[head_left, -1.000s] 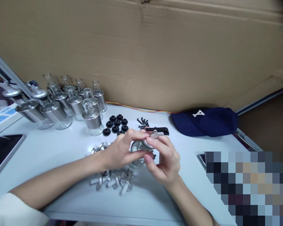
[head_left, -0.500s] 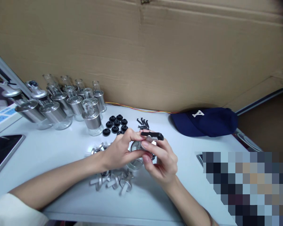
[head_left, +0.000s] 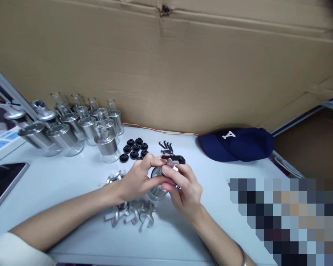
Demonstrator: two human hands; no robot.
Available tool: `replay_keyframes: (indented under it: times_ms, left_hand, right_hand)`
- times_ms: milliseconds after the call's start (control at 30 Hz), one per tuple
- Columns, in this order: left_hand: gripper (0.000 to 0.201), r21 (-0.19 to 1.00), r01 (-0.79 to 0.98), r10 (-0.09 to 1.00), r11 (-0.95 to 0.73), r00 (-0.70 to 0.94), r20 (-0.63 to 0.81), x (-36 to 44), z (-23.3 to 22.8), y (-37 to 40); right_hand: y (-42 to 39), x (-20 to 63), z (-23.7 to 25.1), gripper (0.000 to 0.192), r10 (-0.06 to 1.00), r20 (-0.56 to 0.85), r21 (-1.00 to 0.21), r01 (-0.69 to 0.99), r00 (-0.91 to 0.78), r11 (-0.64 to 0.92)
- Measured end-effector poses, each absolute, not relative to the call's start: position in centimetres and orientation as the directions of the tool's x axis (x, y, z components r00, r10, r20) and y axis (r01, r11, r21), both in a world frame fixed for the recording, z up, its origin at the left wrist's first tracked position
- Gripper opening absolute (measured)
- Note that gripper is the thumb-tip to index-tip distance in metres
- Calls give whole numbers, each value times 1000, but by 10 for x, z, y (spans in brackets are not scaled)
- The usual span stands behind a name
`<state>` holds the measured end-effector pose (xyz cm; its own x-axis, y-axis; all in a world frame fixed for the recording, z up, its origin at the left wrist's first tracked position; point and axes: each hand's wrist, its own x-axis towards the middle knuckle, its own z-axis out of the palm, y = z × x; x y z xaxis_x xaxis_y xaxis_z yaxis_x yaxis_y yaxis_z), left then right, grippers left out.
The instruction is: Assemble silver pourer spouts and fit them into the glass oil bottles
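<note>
A silver pourer top with a black lever is held between both hands above the middle of the table. My left hand is closed, pinching it from the left near the lever. From the right, my right hand grips it with bent fingers, which cover most of its body. A glass vessel stands right below and behind the fingers, partly hidden. Several loose silver pourer tops lie beside my left forearm. Black ring stoppers and small black levers lie just beyond the hands.
Several glass bottles with steel bands stand at the back left, two bearing pourer tops. A phone and a power strip are on the left. A navy cap rests at the back right, before a cardboard wall.
The view has shifted slightly, so the scene sits a little differently in the picture. Both hands keep their grip on the pourer top, with only slight finger movement.
</note>
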<state>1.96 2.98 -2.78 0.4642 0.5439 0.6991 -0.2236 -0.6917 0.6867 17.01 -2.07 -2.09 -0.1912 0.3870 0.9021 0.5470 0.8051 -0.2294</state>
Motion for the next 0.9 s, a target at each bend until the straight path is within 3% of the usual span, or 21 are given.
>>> replay_keyframes:
  times_ms: [267,400,600,767,833,900]
  left_hand:
    - [26,759,-196,627,-621,456,631,22,-17,22]
    - [28,803,-263,643,-535,489,589,23,-6,18]
    - [36,775,-303,679,-554,373,632,15,20,24]
    - [52,672,-218,619,-708,269,738,-16,69,35]
    - [58,646,-87,602,-758,286,745,-37,88,38]
    - [82,603,59,583,-796,341,737,-62,102,40]
  right_hand:
    - [-21,180,-22,51,434,861,-273,477,-267,835]
    - [-21,183,-30,54,418,887,-307,426,-195,851]
    - [-18,180,-35,52,470,880,-420,349,-70,838]
    - [-17,177,-31,49,482,875,-432,386,-39,815]
    - [-17,177,-31,49,487,873,-442,381,-26,812]
    - [-17,177,-33,49,495,868,-455,363,-21,813]
